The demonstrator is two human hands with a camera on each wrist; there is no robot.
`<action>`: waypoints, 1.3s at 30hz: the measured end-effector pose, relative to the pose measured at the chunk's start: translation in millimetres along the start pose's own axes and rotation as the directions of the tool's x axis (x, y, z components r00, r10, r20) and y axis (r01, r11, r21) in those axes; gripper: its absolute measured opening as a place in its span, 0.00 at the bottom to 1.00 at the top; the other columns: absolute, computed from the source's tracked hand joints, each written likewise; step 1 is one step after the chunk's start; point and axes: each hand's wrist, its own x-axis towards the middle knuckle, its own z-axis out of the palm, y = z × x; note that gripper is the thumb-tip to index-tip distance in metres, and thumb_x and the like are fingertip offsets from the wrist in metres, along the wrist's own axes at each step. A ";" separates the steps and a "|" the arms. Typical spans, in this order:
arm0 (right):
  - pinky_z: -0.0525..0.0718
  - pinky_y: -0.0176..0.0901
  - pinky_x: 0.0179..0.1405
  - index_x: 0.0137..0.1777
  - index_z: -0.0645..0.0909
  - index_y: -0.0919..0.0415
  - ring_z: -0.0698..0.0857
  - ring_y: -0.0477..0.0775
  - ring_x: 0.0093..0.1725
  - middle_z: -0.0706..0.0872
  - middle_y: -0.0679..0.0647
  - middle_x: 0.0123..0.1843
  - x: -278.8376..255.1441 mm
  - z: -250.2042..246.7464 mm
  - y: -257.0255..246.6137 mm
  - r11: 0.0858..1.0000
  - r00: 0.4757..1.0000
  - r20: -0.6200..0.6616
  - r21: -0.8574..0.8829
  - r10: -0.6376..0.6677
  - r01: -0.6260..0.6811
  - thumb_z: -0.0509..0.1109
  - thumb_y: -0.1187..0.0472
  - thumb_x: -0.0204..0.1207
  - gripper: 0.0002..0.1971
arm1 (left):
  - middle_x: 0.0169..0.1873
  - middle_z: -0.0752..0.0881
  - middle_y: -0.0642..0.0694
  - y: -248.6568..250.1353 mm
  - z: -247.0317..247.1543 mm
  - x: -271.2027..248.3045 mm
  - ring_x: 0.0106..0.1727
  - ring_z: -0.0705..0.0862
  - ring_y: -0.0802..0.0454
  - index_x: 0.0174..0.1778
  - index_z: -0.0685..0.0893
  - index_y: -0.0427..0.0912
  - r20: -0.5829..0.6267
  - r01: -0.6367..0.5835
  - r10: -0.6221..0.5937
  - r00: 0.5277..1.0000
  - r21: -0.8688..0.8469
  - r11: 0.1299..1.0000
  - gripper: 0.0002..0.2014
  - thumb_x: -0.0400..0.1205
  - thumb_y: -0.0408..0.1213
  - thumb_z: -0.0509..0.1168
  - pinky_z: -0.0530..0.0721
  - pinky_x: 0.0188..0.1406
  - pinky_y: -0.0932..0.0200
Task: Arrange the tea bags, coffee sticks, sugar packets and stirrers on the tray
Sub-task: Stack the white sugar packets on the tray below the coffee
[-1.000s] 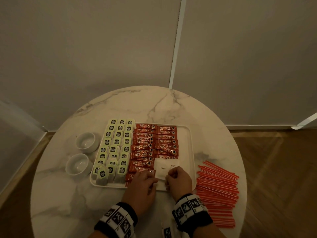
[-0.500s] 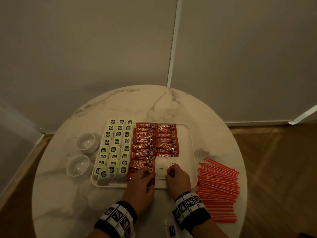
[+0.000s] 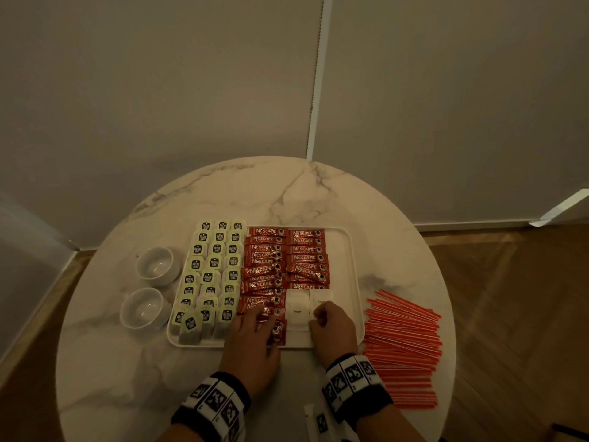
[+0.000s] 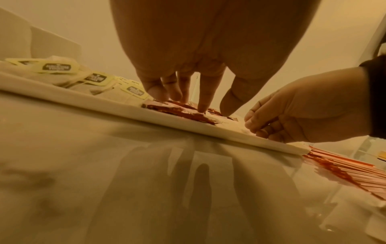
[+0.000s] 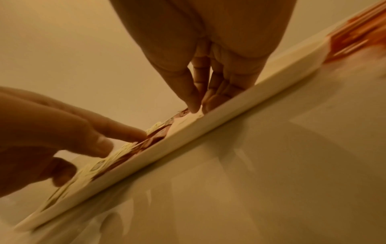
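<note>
On the tray we press our left hand's straight fingers onto the coffee sticks while our right hand pinches a sugar packet beside them (stirrers lie right of the tray).

White tray; pale yellow-green tea bags with black labels; red coffee sticks; white sugar packets; orange-red stirrers; white, grey-veined marble table; black-and-white patterned wristbands.
</note>
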 end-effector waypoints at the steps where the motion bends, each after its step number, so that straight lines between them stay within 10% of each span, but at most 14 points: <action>1: 0.73 0.31 0.47 0.54 0.78 0.55 0.78 0.45 0.47 0.79 0.49 0.52 0.9 -4.1 2.9 1.000 1.000 -0.013 -0.015 -0.006 0.005 0.69 0.63 0.77 0.08 | 0.82 0.54 0.50 1.7 0.5 -0.1 0.81 0.51 0.44 0.81 0.61 0.57 -0.011 -0.032 0.032 0.999 0.012 0.999 0.29 0.83 0.48 0.59 0.53 0.81 0.46; 6: 0.78 0.33 0.59 0.69 0.72 0.47 0.73 0.45 0.56 0.67 0.49 0.64 6.9 -16.6 18.5 0.990 0.997 0.015 -0.118 -0.082 0.083 0.70 0.65 0.74 0.25 | 0.65 0.83 0.51 14.5 -1.1 0.8 0.59 0.73 0.46 0.56 0.85 0.66 0.066 -0.184 0.174 0.982 0.202 0.962 0.23 0.63 0.52 0.72 0.86 0.46 0.45; 13: 0.80 0.41 0.66 0.71 0.72 0.45 0.76 0.50 0.62 0.69 0.49 0.65 16.6 -13.3 21.7 0.980 0.991 0.077 -0.161 -0.106 0.117 0.67 0.68 0.74 0.27 | 0.83 0.54 0.54 27.7 2.4 4.3 0.79 0.55 0.43 0.76 0.69 0.61 0.091 -0.186 0.173 0.981 0.167 0.968 0.22 0.84 0.47 0.54 0.58 0.72 0.40; 26: 0.80 0.40 0.61 0.72 0.73 0.46 0.79 0.53 0.60 0.70 0.51 0.66 15.8 -30.0 18.0 0.975 0.987 0.100 -0.170 -0.126 0.142 0.68 0.62 0.76 0.24 | 0.76 0.70 0.53 28.4 -4.6 1.5 0.72 0.66 0.45 0.68 0.79 0.58 -0.012 -0.212 0.212 0.977 0.042 0.976 0.22 0.77 0.46 0.58 0.70 0.67 0.45; 29: 0.81 0.40 0.59 0.71 0.74 0.44 0.79 0.50 0.56 0.73 0.49 0.62 2.4 -51.6 20.4 0.979 0.985 0.084 -0.128 -0.149 0.159 0.71 0.57 0.76 0.23 | 0.68 0.74 0.54 28.8 -6.4 -7.2 0.69 0.68 0.53 0.69 0.77 0.55 -0.002 -0.351 0.352 0.936 -0.061 0.934 0.20 0.80 0.48 0.60 0.72 0.69 0.54; 34: 0.75 0.31 0.51 0.65 0.78 0.43 0.78 0.41 0.49 0.80 0.42 0.51 -56.3 -83.5 35.9 0.926 0.926 0.333 -0.261 -0.180 0.274 0.70 0.52 0.77 0.16 | 0.71 0.68 0.54 32.3 4.7 -26.7 0.69 0.66 0.54 0.77 0.66 0.56 0.394 -0.562 0.539 0.744 -0.067 0.825 0.33 0.76 0.58 0.65 0.71 0.70 0.54; 39: 0.73 0.43 0.69 0.75 0.66 0.45 0.69 0.49 0.68 0.68 0.46 0.69 -108.6 -79.3 74.0 0.816 0.882 0.469 -0.493 -0.043 0.301 0.70 0.42 0.71 0.33 | 0.72 0.66 0.48 40.2 25.0 -38.3 0.68 0.66 0.46 0.81 0.57 0.51 0.487 -0.631 0.532 0.693 0.051 0.774 0.44 0.73 0.63 0.67 0.73 0.66 0.47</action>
